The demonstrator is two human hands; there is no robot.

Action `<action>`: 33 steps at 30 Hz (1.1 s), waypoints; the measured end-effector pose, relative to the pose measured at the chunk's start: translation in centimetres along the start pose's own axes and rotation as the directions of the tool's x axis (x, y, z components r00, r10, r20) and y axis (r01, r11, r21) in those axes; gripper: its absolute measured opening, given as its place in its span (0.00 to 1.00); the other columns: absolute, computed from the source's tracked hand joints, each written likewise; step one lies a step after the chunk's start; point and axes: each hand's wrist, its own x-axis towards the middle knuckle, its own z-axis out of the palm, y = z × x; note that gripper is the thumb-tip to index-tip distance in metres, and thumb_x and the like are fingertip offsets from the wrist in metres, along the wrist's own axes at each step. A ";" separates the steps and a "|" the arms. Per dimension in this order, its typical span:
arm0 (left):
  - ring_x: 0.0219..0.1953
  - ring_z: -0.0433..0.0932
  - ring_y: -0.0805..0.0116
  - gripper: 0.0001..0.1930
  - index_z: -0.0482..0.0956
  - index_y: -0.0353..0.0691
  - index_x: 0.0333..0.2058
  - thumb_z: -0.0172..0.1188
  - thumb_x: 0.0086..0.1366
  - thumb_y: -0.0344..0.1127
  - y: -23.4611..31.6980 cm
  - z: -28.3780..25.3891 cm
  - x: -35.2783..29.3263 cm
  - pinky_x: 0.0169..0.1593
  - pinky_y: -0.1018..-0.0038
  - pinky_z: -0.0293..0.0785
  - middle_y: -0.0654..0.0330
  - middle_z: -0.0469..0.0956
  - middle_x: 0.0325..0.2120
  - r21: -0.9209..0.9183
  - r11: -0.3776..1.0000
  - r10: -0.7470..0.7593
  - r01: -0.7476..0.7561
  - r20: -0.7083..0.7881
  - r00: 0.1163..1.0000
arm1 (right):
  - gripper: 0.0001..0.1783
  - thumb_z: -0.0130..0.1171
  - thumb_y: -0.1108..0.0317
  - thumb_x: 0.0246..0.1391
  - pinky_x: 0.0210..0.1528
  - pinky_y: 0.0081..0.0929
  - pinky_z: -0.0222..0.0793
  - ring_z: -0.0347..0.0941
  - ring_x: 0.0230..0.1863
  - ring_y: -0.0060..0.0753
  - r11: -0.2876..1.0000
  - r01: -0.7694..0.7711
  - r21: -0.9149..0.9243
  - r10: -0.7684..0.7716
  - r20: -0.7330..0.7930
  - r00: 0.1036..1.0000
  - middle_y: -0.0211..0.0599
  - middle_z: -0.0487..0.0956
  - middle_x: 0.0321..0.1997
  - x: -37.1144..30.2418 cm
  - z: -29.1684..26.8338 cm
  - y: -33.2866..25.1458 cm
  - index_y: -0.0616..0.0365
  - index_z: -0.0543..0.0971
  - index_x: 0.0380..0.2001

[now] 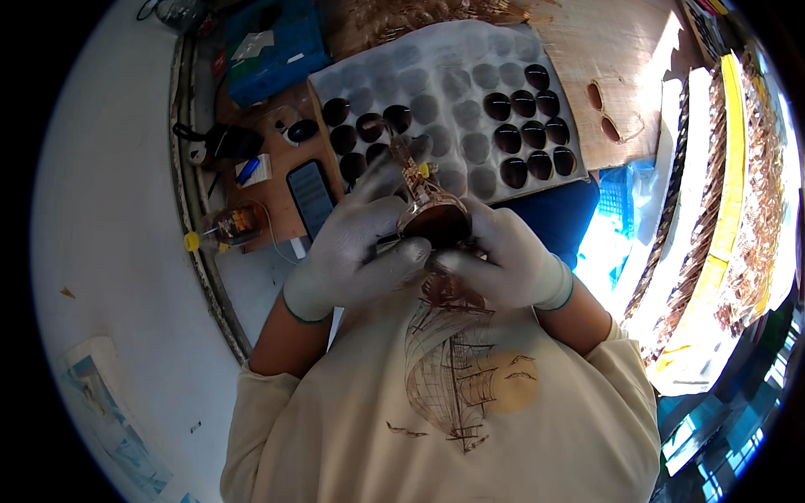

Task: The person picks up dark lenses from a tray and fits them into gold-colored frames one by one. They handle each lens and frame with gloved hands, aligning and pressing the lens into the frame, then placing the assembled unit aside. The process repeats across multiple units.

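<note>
My gloved left hand (356,251) and gloved right hand (507,260) close in from both sides on a pair of sunglasses (434,222). The thumbs press near the lower edge of a dark brown lens. One patterned brown temple, with a small yellow piece on it, points away from me. My left fingers are slightly blurred, and the gloves hide part of the frame. Just beyond my hands lies a white lens tray (436,40) with rows of round pockets. Dark lenses (533,134) fill several pockets at its right, and others sit at its left.
Left of the tray are a phone (311,199), a blue box (277,63) and a bottle with a yellow cap (233,225). Another pair of sunglasses (605,113) lies on the table at the right. Bundles of brown frame parts (700,218) with yellow strips stand at the far right.
</note>
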 end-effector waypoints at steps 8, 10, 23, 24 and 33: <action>0.69 0.65 0.39 0.17 0.80 0.29 0.49 0.61 0.61 0.26 -0.9 1.5 3.5 0.68 0.57 0.63 0.32 0.65 0.66 0.156 0.987 -0.049 0.036 0.078 0.996 | 0.15 0.57 0.72 0.55 0.37 0.47 0.75 0.80 0.33 0.60 0.933 -0.236 -0.272 0.202 -0.147 0.968 0.55 0.80 0.27 0.2 -3.0 0.1 0.66 0.73 0.46; 0.70 0.65 0.41 0.18 0.78 0.29 0.51 0.60 0.62 0.26 -0.8 2.8 3.7 0.68 0.59 0.64 0.33 0.65 0.66 0.158 0.968 -0.192 0.197 -0.049 0.980 | 0.13 0.55 0.72 0.55 0.37 0.50 0.76 0.80 0.33 0.61 0.795 -0.350 -0.495 0.209 -0.319 0.924 0.56 0.80 0.27 0.0 -3.3 1.6 0.65 0.74 0.43; 0.64 0.72 0.45 0.20 0.78 0.31 0.53 0.60 0.65 0.34 -2.6 2.2 1.4 0.65 0.61 0.68 0.36 0.70 0.62 0.231 0.932 -0.291 0.279 0.017 0.957 | 0.18 0.50 0.66 0.59 0.57 0.48 0.73 0.82 0.52 0.53 -0.017 -0.860 -0.510 0.337 -0.812 0.475 0.54 0.84 0.49 3.0 -24.5 15.4 0.57 0.76 0.51; 0.63 0.73 0.45 0.19 0.78 0.31 0.53 0.60 0.65 0.34 -2.4 1.6 1.4 0.65 0.62 0.68 0.36 0.71 0.61 0.226 0.921 -0.325 0.317 -0.001 0.946 | 0.18 0.51 0.66 0.58 0.56 0.48 0.73 0.82 0.50 0.53 -0.022 -0.847 -0.532 0.318 -0.807 0.498 0.53 0.84 0.47 2.7 -24.3 15.6 0.56 0.76 0.51; 0.37 0.83 0.57 0.12 0.82 0.36 0.45 0.61 0.65 0.32 -10.4 -3.9 7.0 0.43 0.66 0.78 0.49 0.83 0.42 0.314 0.910 -0.180 0.272 -0.292 0.939 | 0.18 0.53 0.70 0.56 0.62 0.47 0.66 0.82 0.50 0.48 -0.158 -0.682 -0.714 0.439 -0.670 0.599 0.45 0.86 0.45 0.4 -24.7 14.5 0.53 0.74 0.52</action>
